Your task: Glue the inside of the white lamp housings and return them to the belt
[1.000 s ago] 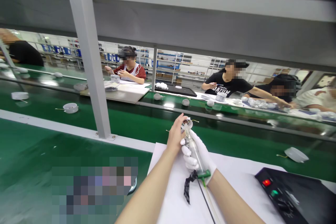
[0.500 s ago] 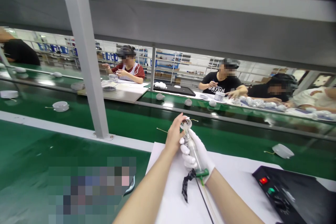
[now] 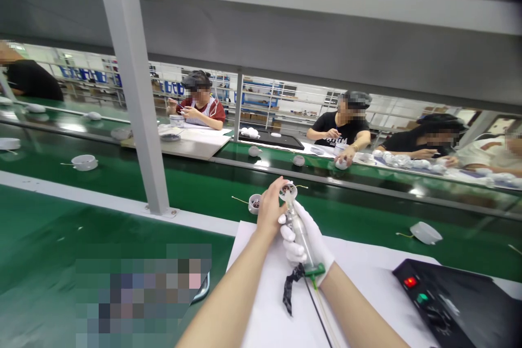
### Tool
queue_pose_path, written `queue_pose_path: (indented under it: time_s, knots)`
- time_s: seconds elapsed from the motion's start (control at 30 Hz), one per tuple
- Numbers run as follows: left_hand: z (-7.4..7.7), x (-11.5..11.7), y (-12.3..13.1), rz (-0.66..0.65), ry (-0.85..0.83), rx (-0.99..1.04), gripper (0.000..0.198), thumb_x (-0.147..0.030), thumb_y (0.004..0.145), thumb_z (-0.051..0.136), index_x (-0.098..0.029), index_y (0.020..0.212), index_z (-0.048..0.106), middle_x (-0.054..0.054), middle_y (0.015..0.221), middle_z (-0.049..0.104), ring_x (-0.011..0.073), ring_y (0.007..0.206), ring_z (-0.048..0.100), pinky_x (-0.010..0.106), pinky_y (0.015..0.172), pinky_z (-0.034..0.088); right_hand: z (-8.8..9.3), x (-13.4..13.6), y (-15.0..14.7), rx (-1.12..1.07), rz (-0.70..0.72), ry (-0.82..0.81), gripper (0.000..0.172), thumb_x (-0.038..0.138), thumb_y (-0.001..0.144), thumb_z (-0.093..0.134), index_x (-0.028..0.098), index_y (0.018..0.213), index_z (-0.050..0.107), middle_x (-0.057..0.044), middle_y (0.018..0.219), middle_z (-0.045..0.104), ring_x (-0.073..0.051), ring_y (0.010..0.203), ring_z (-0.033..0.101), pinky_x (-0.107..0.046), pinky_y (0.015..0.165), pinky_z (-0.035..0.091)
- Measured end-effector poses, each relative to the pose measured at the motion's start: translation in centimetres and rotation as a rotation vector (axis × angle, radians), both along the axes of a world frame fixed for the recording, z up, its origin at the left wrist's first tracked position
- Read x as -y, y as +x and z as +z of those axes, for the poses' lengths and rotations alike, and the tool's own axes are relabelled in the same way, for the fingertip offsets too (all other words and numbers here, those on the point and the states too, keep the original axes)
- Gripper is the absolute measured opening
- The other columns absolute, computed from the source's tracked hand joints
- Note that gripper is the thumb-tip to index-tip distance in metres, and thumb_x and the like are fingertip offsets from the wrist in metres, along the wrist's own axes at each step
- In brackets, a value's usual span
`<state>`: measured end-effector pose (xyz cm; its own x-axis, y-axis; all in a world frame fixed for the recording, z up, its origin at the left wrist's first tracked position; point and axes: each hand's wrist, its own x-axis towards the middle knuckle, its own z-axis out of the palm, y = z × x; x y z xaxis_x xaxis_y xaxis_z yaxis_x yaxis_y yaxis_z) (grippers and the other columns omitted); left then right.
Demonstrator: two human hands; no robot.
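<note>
light: bright, even | glare: far conveyor belt (image 3: pixel 416 191) | edges: bowed, top-right corner dark

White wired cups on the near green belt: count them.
4 cups: one at the far left edge, one left of the grey pillar, one just past the left hand, one far right. The pillar or hands may hide more.

A small white cup (image 3: pixel 255 203) has appeared on the conveyor belt (image 3: pixel 196 182), just left of the hands (image 3: pixel 269 210).
</note>
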<state>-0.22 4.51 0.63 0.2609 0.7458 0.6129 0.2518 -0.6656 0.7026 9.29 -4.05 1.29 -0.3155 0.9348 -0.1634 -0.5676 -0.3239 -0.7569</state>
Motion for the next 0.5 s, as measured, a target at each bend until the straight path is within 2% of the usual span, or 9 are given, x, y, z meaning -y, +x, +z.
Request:
queue_pose_path:
  time_s: [0.1,0.2,0.43,0.5]
  knots:
    - [0.2,0.2,0.1,0.109,0.007,-0.093,0.046,-0.024,0.084,0.061,-0.026,0.128,0.048,0.003,0.132,0.056,0.0217,0.123,0.049,0.038,0.110,0.030,-0.3,-0.1,-0.1,-0.036,0.010,0.010,0.051,0.062,0.094,0.039,0.014,0.088,0.057,0.007,0.053,0.047,-0.004,0.030,0.032,-0.016,0.030,0.025]
    - [0.4,0.2,0.2,0.191,0.007,-0.246,0.046,-0.027,0.086,0.058,-0.025,0.129,0.044,0.005,0.130,0.058,0.0211,0.123,0.049,0.042,0.114,0.020,-0.4,-0.2,-0.1,-0.060,0.008,0.007,0.050,0.063,0.092,0.039,0.016,0.086,0.057,0.006,0.051,0.049,-0.005,0.027,0.032,-0.016,0.028,0.020]
    - [-0.7,0.3,0.5,0.195,-0.086,-0.492,0.026,-0.021,0.088,0.048,-0.025,0.113,0.053,0.008,0.117,0.066,0.0253,0.134,0.037,0.056,0.111,0.013,-0.1,0.1,-0.3,-0.101,-0.006,0.000,0.048,0.062,0.091,0.043,0.017,0.086,0.059,0.005,0.050,0.048,-0.006,0.026,0.031,-0.017,0.028,0.021]
    - [-0.9,0.3,0.2,0.194,-0.120,-0.560,0.028,-0.019,0.087,0.047,-0.023,0.114,0.054,0.011,0.126,0.061,0.0282,0.138,0.031,0.058,0.111,0.010,-0.1,0.1,-0.3,-0.115,-0.004,0.005,0.047,0.061,0.090,0.044,0.017,0.085,0.059,0.005,0.051,0.048,-0.006,0.026,0.030,-0.017,0.028,0.020]
